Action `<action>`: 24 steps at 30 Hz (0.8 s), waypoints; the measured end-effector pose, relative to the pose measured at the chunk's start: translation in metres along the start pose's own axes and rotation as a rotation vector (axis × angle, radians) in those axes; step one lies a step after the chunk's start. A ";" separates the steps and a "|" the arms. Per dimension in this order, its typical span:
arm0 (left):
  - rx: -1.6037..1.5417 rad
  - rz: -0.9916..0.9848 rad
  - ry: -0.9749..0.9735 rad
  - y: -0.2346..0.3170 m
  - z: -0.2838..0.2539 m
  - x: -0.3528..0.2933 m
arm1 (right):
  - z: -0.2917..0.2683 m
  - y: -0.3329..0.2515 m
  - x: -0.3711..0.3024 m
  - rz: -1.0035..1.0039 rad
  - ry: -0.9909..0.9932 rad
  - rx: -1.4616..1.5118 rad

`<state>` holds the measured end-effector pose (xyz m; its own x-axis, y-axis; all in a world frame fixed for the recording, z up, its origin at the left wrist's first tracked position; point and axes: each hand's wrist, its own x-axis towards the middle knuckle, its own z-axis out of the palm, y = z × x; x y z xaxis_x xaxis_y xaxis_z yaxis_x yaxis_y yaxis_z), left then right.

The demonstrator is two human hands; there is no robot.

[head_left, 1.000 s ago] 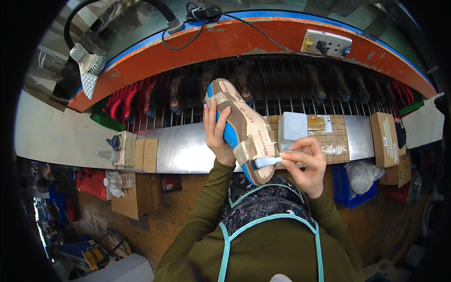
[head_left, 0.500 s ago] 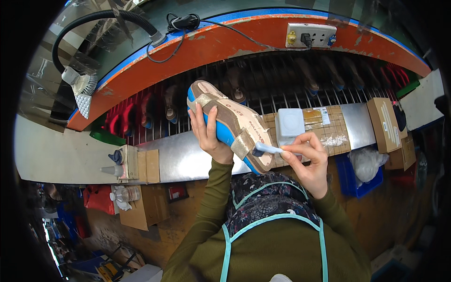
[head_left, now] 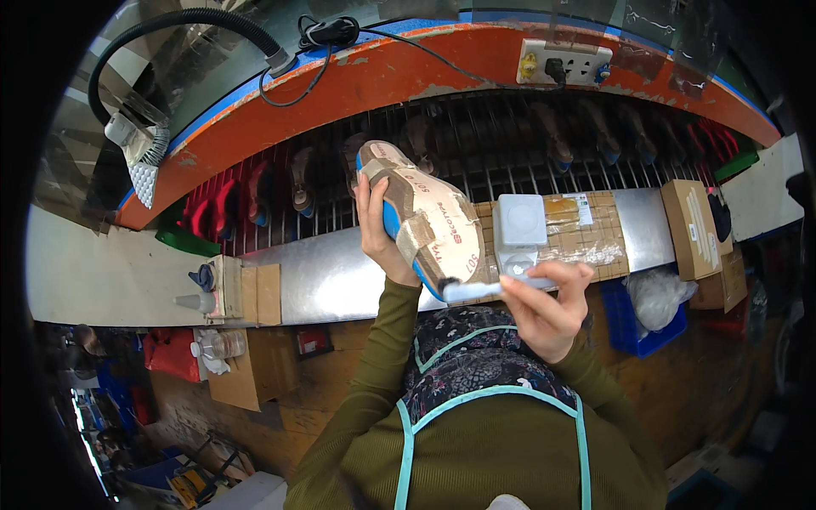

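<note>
My left hand (head_left: 380,234) grips a sandal (head_left: 438,212) on a blue shoe last, fingers wrapped round its left side. The sandal's pale sole-side face is turned up, with brown edging and glittery strap pieces at the side. My right hand (head_left: 551,313) pinches a pale blue brush (head_left: 478,291) by its handle. Its dark bristle tip meets the near end of the sandal, at the edge. Just beyond the right hand stands a white square container (head_left: 522,219) with a clear, rounded part at its front.
Behind the hands runs a rack of metal rollers (head_left: 493,157) bearing several other shoes. A taped cardboard sheet (head_left: 595,229) covers part of the metal ledge (head_left: 327,285). Cardboard boxes (head_left: 695,225) stand at the right, above a blue bin (head_left: 629,327). A lamp-like brush head (head_left: 144,157) hangs at left.
The brush has moved left and down, from the strap near the sandal's lower end to its near edge. The sandal has turned to lie more upright, its pale face more toward me.
</note>
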<state>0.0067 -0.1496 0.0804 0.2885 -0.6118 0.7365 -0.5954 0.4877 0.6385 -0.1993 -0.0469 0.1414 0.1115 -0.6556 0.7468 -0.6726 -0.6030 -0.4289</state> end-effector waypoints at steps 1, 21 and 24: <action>0.000 0.012 -0.014 -0.003 0.002 0.001 | 0.000 0.002 -0.002 -0.030 0.023 0.044; -0.844 -0.401 -0.248 0.013 0.051 -0.015 | -0.022 0.027 0.007 -0.015 0.162 -0.181; -0.958 -0.529 -0.347 0.023 0.050 -0.014 | -0.026 0.017 -0.002 -0.086 0.097 -0.247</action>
<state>-0.0483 -0.1609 0.0742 0.0223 -0.9476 0.3186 0.3969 0.3009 0.8672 -0.2302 -0.0442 0.1454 0.1133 -0.5526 0.8257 -0.8230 -0.5178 -0.2336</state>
